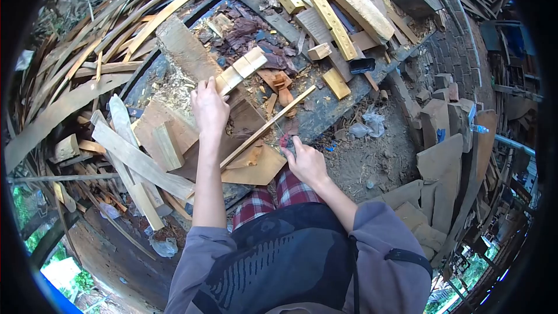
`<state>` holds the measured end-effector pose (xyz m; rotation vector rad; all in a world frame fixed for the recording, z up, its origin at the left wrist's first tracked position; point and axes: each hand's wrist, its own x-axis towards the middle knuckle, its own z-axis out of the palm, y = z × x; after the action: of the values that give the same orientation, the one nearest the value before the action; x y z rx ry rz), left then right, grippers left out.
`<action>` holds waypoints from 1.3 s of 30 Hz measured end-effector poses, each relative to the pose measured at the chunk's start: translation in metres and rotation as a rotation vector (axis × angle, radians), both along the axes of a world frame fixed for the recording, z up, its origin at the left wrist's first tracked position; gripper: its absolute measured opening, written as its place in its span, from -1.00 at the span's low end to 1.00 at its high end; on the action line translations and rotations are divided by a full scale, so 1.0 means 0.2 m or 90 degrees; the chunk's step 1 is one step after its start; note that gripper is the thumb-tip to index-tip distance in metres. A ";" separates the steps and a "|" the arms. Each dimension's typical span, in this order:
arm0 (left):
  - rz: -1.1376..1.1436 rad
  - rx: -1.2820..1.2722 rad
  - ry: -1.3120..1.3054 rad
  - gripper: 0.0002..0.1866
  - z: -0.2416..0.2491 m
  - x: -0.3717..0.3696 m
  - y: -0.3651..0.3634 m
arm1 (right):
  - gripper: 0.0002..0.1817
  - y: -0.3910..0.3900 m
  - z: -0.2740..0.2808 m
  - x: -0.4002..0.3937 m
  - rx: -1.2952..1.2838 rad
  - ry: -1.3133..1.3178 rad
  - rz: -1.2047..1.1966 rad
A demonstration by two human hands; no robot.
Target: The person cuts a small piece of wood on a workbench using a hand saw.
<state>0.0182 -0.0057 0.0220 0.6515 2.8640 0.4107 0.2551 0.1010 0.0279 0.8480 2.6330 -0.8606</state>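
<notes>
My left hand (210, 107) is closed around the near end of a pale wooden block (243, 70) with crosswise notches, which points up and to the right over the bench. Lower and to the right, my right hand (306, 164) grips a thin tool (283, 139) with a reddish part by the fingers; its exact kind I cannot tell. A long narrow wooden strip (261, 131) slants between the two hands. Just beyond the strip lies a small carved reddish-brown wooden piece (283, 90). Under my left forearm are flat brown boards (168, 125).
Dark bark-like scraps (247, 32) and shavings cover part of the bench (319, 119). Farther back lie a yellow bar with holes (332, 23), a thick beam (361, 11) and a black tray (362, 65). Long slats (142, 160) lean at left; offcuts (439, 168) stand at right.
</notes>
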 end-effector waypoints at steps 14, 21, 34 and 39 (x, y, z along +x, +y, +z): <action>-0.040 -0.025 0.032 -0.34 -0.03 -0.05 -0.01 | -0.60 0.15 0.02 -0.07 -0.004 0.026 0.095; -0.027 -0.043 0.023 -0.32 -0.04 -0.02 0.01 | -0.63 0.16 0.06 -0.07 -0.011 0.001 0.092; -0.027 0.051 0.085 -0.42 -0.08 0.05 0.01 | -0.66 0.05 -0.11 -0.40 -0.033 0.120 0.011; -0.025 0.115 0.106 -0.46 -0.08 0.05 0.02 | -0.61 0.07 -0.14 -0.29 -0.030 0.122 0.023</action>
<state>0.0272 -0.0010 0.0053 0.8078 2.9879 0.6445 0.1966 0.1155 -0.0003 0.7370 2.7682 -1.0379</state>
